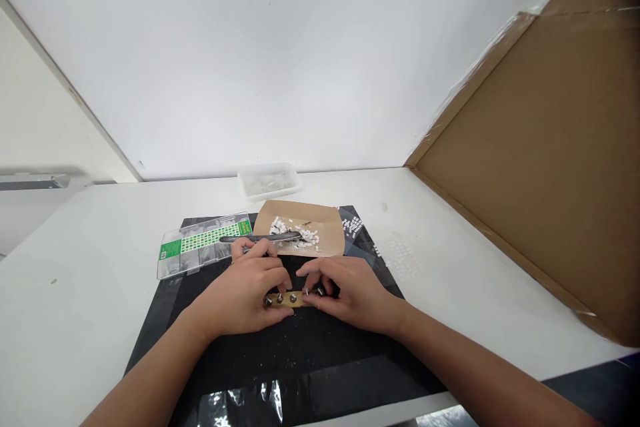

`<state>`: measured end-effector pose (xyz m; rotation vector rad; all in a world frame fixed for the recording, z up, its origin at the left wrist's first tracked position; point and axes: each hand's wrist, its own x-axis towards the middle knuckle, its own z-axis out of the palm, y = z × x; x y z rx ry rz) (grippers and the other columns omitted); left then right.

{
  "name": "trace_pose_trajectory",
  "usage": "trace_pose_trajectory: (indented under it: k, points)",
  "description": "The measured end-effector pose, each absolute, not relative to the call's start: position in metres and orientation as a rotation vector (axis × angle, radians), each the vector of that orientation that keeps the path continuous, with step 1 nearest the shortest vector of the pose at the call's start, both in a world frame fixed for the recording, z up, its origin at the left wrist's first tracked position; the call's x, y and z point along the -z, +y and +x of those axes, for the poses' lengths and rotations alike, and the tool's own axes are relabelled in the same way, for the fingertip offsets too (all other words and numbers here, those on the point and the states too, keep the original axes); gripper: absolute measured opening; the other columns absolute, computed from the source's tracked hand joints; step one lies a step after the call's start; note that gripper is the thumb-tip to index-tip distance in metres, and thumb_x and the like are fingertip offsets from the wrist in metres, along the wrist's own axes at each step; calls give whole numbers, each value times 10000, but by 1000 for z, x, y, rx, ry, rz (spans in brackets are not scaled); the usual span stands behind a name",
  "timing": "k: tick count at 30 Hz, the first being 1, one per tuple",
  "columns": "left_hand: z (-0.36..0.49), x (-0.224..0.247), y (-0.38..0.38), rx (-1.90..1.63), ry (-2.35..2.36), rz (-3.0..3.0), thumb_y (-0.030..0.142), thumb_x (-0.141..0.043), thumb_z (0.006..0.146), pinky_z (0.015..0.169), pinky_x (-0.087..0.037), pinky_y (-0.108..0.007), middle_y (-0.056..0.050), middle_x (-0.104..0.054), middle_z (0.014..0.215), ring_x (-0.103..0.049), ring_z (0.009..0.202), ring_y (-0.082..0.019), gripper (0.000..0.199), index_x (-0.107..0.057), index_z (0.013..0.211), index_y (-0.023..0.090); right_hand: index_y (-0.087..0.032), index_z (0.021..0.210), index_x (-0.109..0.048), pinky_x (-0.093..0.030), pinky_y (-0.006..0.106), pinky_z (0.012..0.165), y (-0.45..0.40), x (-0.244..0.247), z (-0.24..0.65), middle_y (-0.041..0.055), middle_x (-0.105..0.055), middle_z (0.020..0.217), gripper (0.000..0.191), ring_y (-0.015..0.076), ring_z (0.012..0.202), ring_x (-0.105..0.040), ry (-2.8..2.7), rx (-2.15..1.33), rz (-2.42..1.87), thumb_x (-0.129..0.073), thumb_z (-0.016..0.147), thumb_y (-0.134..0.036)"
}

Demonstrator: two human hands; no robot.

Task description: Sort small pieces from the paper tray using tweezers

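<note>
A short yellowish strip (301, 303) lies on the black mat between my hands, with several small metal pieces (293, 297) standing in a row on it. My left hand (249, 289) grips the strip's left end with its thumb and fingers. A long dark nail file (285, 237) runs across the raised fingers of that hand and seems tucked between them. My right hand (353, 290) curls over the right end, its thumb along the front edge and its index finger bent above the metal pieces. The strip's two ends are partly hidden by my fingers.
Behind my hands, a brown paper tray (330, 230) holds white chips. At left lies a clear case (205, 243) with a green label. A white plastic tub (267, 181) stands near the wall. White flakes (353, 225) lie on the right; cardboard (540, 167) stands beyond.
</note>
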<state>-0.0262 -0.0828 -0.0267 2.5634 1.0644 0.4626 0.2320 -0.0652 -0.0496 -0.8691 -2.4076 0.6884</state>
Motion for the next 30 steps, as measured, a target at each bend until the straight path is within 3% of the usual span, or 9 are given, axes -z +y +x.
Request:
trace_pose_trajectory:
  k: [9, 21, 30]
  points:
    - [-24, 25, -84, -459, 1060, 2555, 367, -772, 864, 887, -305, -416, 2, -704, 876, -521, 1037, -264, 186, -672, 945, 232, -274, 1206, -618, -473, 242, 698, -64, 51, 235, -57, -771, 954, 337, 110, 720, -647, -2439, -694, -846, -771, 906, -272]
    - [-24, 24, -86, -499, 1046, 2554, 447, -780, 857, 965, -255, -463, -1, -695, 953, -511, 1094, -271, 261, -666, 975, 244, -285, 1247, -598, -501, 253, 746, -63, 46, 238, -54, -762, 1016, 407, 104, 738, -654, -2478, -733, -829, -793, 891, -313]
    - [-19, 26, -86, -516, 1113, 2536, 414, -722, 927, 919, -252, -434, 17, -683, 860, -527, 993, -228, 213, -647, 867, 225, -274, 1273, -590, -513, 279, 762, -62, 45, 238, -14, -761, 1025, 407, 131, 760, -661, -2500, -770, -856, -763, 912, -347]
